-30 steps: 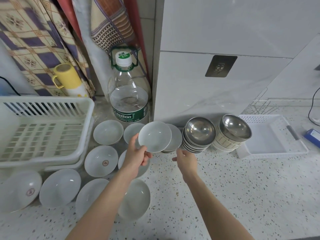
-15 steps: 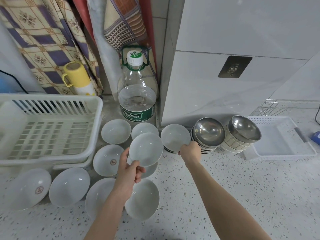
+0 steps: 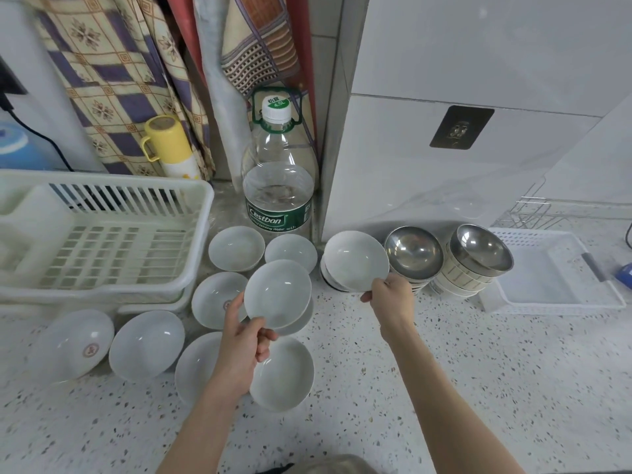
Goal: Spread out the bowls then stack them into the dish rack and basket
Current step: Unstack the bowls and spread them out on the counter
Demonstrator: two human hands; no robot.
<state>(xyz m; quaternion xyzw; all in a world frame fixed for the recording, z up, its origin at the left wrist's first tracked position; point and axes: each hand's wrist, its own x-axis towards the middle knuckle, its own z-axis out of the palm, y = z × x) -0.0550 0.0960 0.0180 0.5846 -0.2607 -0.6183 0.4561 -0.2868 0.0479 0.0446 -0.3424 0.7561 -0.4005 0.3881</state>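
My left hand grips a white bowl by its near rim, held tilted above several white bowls spread on the counter, such as one at the front. My right hand holds the near rim of another white bowl, tipped up off a short stack of white bowls. Right of it stand a stack of steel bowls and a steel bowl on cream bowls. The white dish rack sits at the left, a flat white basket at the right.
A big water bottle stands against the wall corner behind the bowls. A yellow-lidded flask and hanging cloths are at the back left. A wire rack sits behind the basket. A blue object lies at the right edge.
My left hand has carried its bowl down and left, over the spread bowls. My right hand has reached the white stack and lifted its top bowl by the rim.
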